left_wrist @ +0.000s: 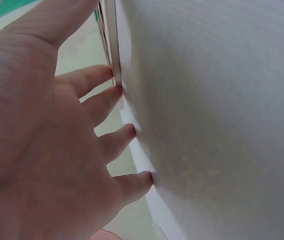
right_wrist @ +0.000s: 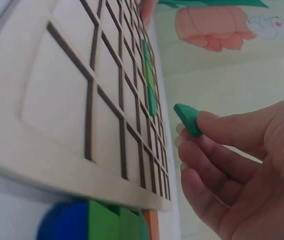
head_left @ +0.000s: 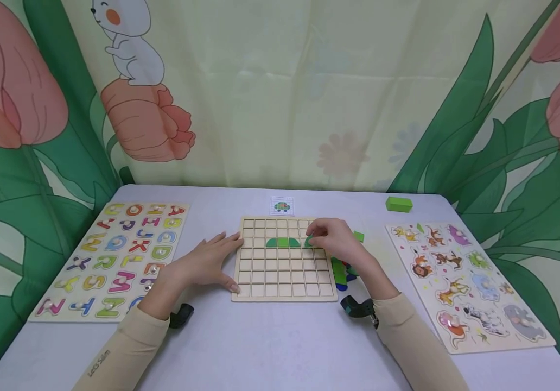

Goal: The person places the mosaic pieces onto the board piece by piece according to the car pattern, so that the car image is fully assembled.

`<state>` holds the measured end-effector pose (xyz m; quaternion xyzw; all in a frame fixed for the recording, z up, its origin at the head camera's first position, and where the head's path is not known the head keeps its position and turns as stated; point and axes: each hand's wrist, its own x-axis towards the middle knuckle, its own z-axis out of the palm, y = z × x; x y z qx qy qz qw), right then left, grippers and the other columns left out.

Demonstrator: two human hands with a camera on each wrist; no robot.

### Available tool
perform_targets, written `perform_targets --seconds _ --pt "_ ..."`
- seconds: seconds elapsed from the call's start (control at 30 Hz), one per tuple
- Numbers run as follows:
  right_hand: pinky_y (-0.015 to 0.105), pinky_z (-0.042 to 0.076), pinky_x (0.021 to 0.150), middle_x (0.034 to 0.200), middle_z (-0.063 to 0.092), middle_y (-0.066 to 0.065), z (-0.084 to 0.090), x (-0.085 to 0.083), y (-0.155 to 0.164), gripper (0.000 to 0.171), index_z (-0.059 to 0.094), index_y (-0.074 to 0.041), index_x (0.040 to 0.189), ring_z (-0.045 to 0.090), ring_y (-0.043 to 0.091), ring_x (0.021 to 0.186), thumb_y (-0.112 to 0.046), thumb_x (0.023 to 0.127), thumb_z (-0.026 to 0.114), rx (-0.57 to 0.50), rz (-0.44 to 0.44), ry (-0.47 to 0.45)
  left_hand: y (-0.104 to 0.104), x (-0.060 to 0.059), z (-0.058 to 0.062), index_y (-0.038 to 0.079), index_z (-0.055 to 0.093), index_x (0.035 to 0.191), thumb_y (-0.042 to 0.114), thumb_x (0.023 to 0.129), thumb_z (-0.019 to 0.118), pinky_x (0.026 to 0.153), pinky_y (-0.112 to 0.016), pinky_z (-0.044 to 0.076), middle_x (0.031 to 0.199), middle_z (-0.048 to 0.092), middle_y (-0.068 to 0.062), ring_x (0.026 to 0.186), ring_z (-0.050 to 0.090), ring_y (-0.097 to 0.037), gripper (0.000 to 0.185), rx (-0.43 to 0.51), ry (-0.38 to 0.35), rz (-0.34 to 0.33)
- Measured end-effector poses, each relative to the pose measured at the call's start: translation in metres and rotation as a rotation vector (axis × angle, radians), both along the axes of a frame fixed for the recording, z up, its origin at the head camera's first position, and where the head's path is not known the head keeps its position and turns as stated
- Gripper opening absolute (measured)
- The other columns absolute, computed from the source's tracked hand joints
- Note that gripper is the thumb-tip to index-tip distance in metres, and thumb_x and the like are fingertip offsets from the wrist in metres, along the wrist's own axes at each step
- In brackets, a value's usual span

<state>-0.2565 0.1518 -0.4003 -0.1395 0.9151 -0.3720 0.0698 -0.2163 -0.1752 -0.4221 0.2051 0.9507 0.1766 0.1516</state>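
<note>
The right hand [head_left: 336,239] is pinching a green piece [right_wrist: 186,119] over the right part of the grid board [head_left: 270,278], which is lying midway between the left and right edges of the worktop [head_left: 275,347]. The left hand [head_left: 205,264] is touching the board's left side, fingers spread, while a picture card [head_left: 282,206] is lying nearer the worktop's far edge.

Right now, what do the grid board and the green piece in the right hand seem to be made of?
The grid board: probably plywood or similar wood, pale and matte, with dark brown sides on its slats. The green piece: perhaps painted wood or plastic, smooth-looking; its even colour leaves that open.
</note>
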Motion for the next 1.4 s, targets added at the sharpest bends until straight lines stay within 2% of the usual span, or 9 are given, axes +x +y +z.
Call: perform_targets --seconds 0.23,0.6,0.87,1.27,1.4 --pt "0.031 0.051 0.078 0.091 0.071 0.003 -0.002 0.002 -0.021 0.008 0.073 -0.01 0.096 0.063 0.017 0.084 -0.009 0.088 0.071 -0.03 0.056 -0.01 -0.001 0.0 -0.001 0.017 0.033 0.156 0.063 0.059 0.085 0.118 -0.07 0.017 0.167 0.022 -0.003 0.155 0.013 -0.037 0.119 0.004 0.006 0.0" --pt "0.027 0.051 0.073 0.085 0.071 -0.001 -0.005 0.005 -0.068 0.005 0.072 -0.012 0.09 0.062 0.013 0.078 -0.008 0.088 0.071 -0.106 0.159 -0.055 -0.001 -0.001 0.001 0.017 0.033 0.156 0.064 0.061 0.084 0.117 -0.071 0.017 0.167 0.022 -0.002 0.155 0.014 -0.038 0.118 -0.006 -0.001 -0.004" --pt "0.026 0.051 0.074 0.083 0.07 -0.001 -0.012 0.001 -0.087 0.005 0.071 -0.012 0.09 0.062 0.011 0.077 -0.007 0.088 0.071 -0.087 0.182 -0.033 -0.001 -0.001 0.002 0.018 0.033 0.156 0.066 0.061 0.083 0.117 -0.071 0.018 0.167 0.022 -0.001 0.155 0.014 -0.038 0.118 -0.001 -0.009 -0.009" --pt "0.028 0.051 0.077 0.087 0.07 -0.002 -0.018 0.005 -0.097 0.006 0.071 -0.013 0.092 0.059 0.012 0.08 -0.007 0.09 0.07 -0.016 0.245 0.024 0.0 -0.001 0.002 0.018 0.033 0.156 0.064 0.062 0.084 0.117 -0.071 0.016 0.167 0.021 0.0 0.155 0.013 -0.037 0.117 0.008 -0.007 -0.008" --pt "0.028 0.051 0.077 0.086 0.069 -0.003 -0.02 0.005 -0.099 0.007 0.071 -0.013 0.092 0.059 0.011 0.079 -0.007 0.091 0.069 -0.008 0.236 0.04 0.0 0.001 0.004 0.017 0.033 0.156 0.063 0.062 0.084 0.117 -0.071 0.016 0.167 0.021 -0.001 0.155 0.013 -0.037 0.116 0.008 -0.013 -0.006"
